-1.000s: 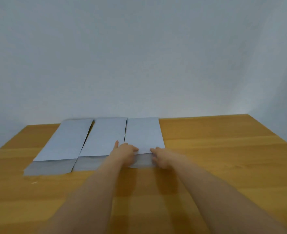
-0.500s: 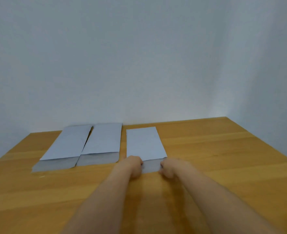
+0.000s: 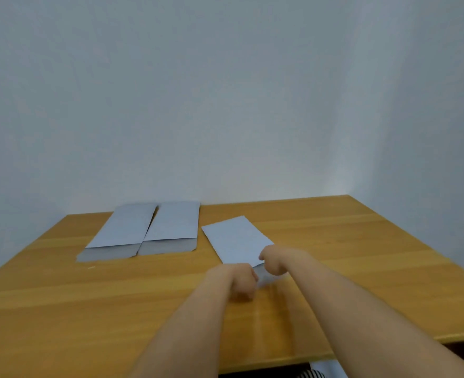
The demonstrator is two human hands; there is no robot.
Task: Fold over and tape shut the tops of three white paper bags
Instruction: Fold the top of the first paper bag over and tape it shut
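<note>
Three flat white paper bags lie on a wooden table (image 3: 61, 309). The left bag (image 3: 121, 231) and the middle bag (image 3: 174, 227) sit side by side near the wall, their near ends grey and unfolded. The right bag (image 3: 237, 240) lies apart from them, turned slightly clockwise and closer to me. My left hand (image 3: 241, 279) pinches its near left corner. My right hand (image 3: 273, 261) grips its near right corner. Both hands hide the bag's near edge. No tape is in view.
A plain pale wall rises behind the table and along its right side. The table's near edge (image 3: 361, 350) runs across the lower right, with a striped item (image 3: 311, 374) below it. A tiny light scrap (image 3: 91, 267) lies near the left bag.
Both hands have dragged the right bag toward me, away from the other two, and turned it slightly clockwise. Their grip has moved from flat fingers to closed hands on its near corners.
</note>
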